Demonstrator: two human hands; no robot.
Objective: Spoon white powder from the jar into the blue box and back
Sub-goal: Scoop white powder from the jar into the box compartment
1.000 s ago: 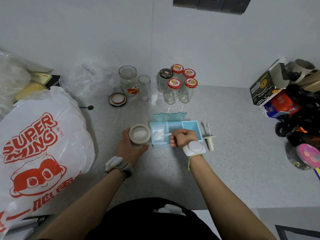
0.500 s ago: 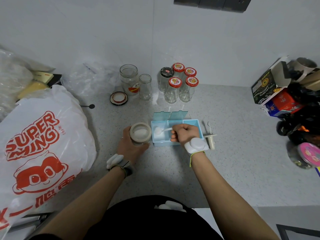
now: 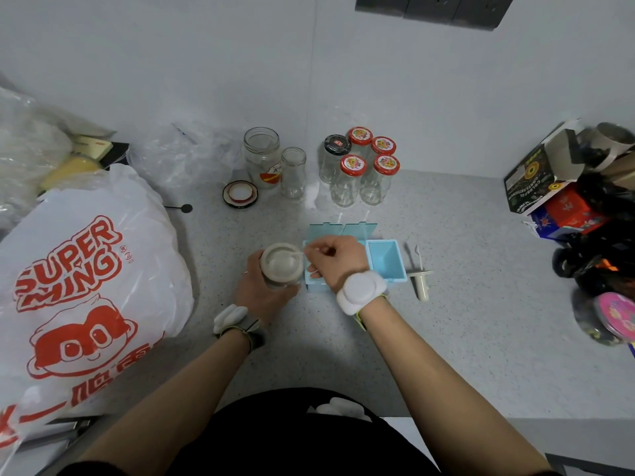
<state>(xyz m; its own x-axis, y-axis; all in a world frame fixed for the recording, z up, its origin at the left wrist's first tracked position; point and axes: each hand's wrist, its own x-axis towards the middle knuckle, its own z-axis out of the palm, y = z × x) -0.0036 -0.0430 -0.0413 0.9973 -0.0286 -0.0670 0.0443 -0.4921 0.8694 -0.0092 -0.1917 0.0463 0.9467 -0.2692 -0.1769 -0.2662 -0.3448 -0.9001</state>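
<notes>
A grey speckled counter runs to the wall, with a big white printed bag along its left edge and a heap of boxes at its right edge. Near the back edge stand empty glass jars, a loose lid beside them. Toward the middle sit the blue box and a small white tool just right of it.

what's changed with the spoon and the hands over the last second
The right hand carried the spoon leftward, from over the blue box to the mouth of the jar. The left hand still holds the jar in place; the box hasn't moved.
</notes>
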